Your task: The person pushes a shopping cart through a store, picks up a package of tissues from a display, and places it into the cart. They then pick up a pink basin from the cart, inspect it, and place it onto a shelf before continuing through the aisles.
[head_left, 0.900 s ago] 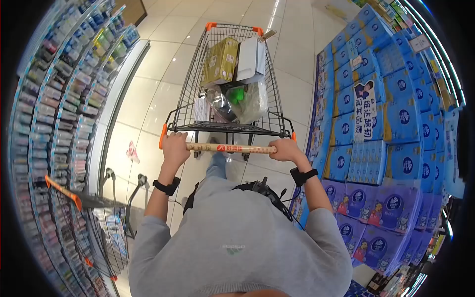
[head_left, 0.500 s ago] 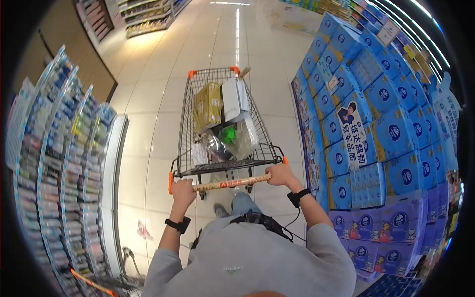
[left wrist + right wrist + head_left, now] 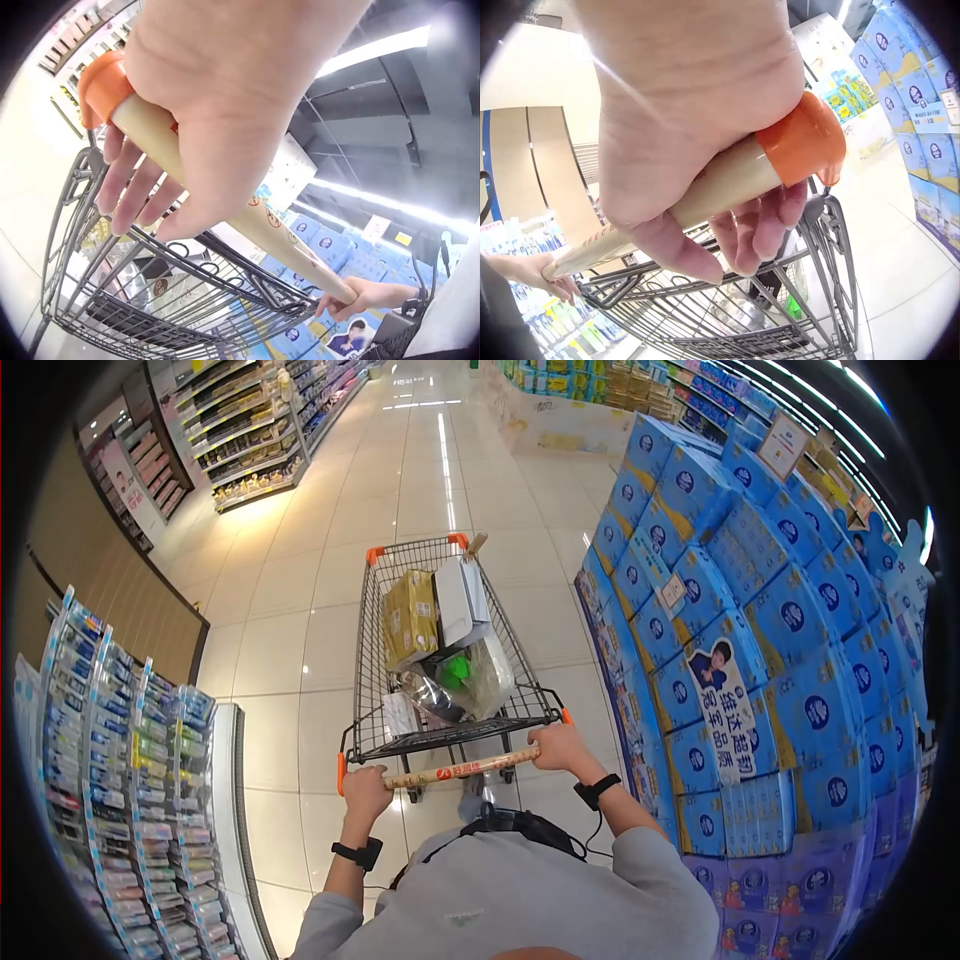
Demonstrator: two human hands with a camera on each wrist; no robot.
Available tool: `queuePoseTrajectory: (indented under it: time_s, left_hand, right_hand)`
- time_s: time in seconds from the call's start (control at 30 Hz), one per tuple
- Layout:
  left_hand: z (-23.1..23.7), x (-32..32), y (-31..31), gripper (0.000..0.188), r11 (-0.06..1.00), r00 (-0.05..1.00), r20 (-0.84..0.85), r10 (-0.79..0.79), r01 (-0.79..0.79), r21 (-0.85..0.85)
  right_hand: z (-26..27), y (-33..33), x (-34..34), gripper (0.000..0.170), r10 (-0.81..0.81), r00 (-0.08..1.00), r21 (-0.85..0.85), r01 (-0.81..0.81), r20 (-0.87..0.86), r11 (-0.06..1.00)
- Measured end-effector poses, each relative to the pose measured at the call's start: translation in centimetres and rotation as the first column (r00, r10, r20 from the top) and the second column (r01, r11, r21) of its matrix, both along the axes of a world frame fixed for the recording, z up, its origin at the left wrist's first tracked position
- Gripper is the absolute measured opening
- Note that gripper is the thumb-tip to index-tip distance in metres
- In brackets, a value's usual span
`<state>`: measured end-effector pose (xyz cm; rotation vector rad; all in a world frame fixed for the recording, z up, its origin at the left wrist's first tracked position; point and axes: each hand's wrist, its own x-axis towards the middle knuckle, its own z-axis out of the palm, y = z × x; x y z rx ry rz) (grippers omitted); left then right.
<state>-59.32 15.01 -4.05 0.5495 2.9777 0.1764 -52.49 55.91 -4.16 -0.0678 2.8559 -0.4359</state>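
A black wire shopping cart point(image 3: 372, 585) with orange corners stands ahead in the head view. Its beige printed handle point(image 3: 460, 769) runs across in front of the body. My left hand point(image 3: 366, 794) grips the handle's left end beside an orange end piece point(image 3: 105, 90), palm on top and fingers down the far side. At the right end, my right hand point(image 3: 562, 748) holds the bar, fingers curled under it in the right wrist view. Inside the cart lie a gold package point(image 3: 410, 622), a white box point(image 3: 460, 605), clear plastic packaging point(image 3: 492, 675) and something bright green point(image 3: 455, 671).
Blue packages point(image 3: 700, 590) are stacked high along the right, with purple packs point(image 3: 750, 885) below. On the left, a shelf point(image 3: 140, 810) of small goods ends near a brown panel point(image 3: 120, 590). Tiled floor point(image 3: 400, 480) stretches ahead, past another shelf point(image 3: 250, 440) at the far left.
The view has tilted up, showing more aisle ahead. The cart and both hands sit lower in the picture, and the left shelf has slid back. Both hands stay on the handle.
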Motion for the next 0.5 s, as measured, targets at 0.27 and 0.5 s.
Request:
queuePoseTrajectory:
  time_s: [0.27, 0.5]
  left_hand:
    - [-1.3, -17.1, 7.4, 0.014, 0.996, 0.998, 0.017, -0.066, 0.067, -0.057]
    - [-1.9, -31.8, 14.2, 0.012, 0.989, 0.992, 0.045, -0.119, 0.123, -0.087]
  right_hand:
    - [-1.1, 7.5, -15.8, 0.028, -0.006, 0.999, 0.008, 0.006, 0.054, 1.000]
    - [-2.2, 14.2, -29.0, 0.028, -0.055, 0.998, -0.011, 0.055, -0.009, 0.998]
